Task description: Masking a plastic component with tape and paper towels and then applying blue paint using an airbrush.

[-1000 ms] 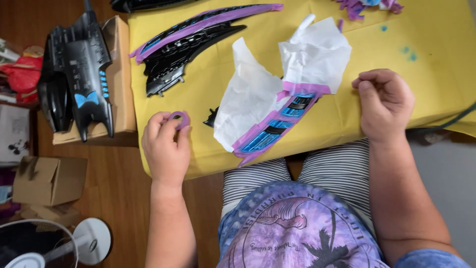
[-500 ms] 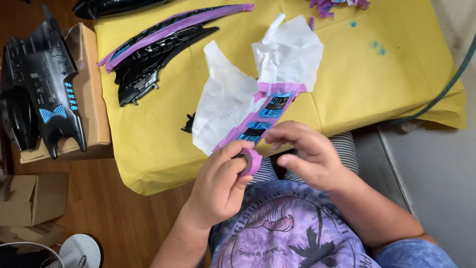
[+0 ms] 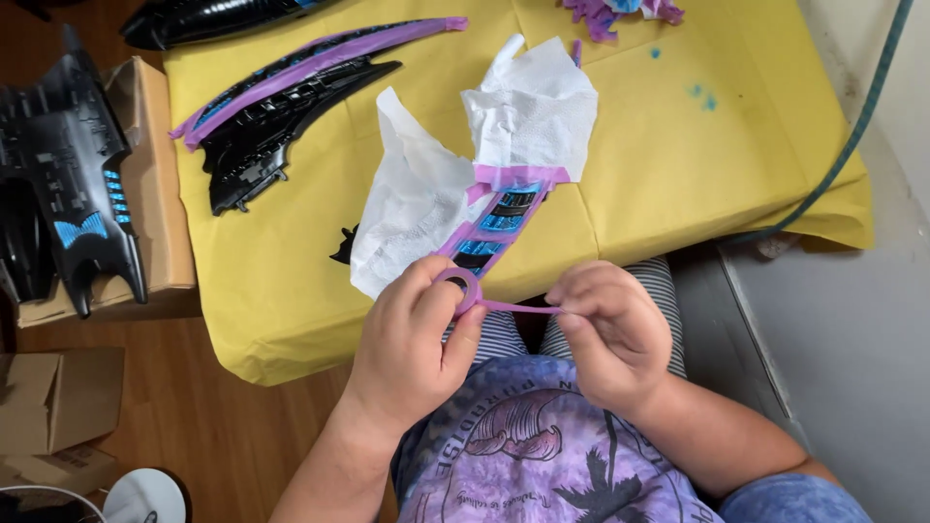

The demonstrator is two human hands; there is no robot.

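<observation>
My left hand (image 3: 418,339) pinches a small roll of purple masking tape (image 3: 461,288) above my lap. My right hand (image 3: 610,324) grips the loose end of the tape strip (image 3: 518,307), which stretches taut between both hands. Just beyond them, at the near edge of the yellow-covered table (image 3: 291,281), lies a black plastic part (image 3: 489,232) with blue panels, masked in purple tape and wrapped in white paper towel (image 3: 436,184).
Long black curved parts (image 3: 281,126) with purple tape lie at the table's far left. A black model body (image 3: 68,184) rests on a cardboard box (image 3: 160,194) to the left. Cardboard boxes (image 3: 48,407) stand on the wooden floor. A green cable (image 3: 852,136) runs at right.
My hands came together over my lap. The left hand brought the tape roll in from the table edge, and the right hand has pulled a strip out to the right.
</observation>
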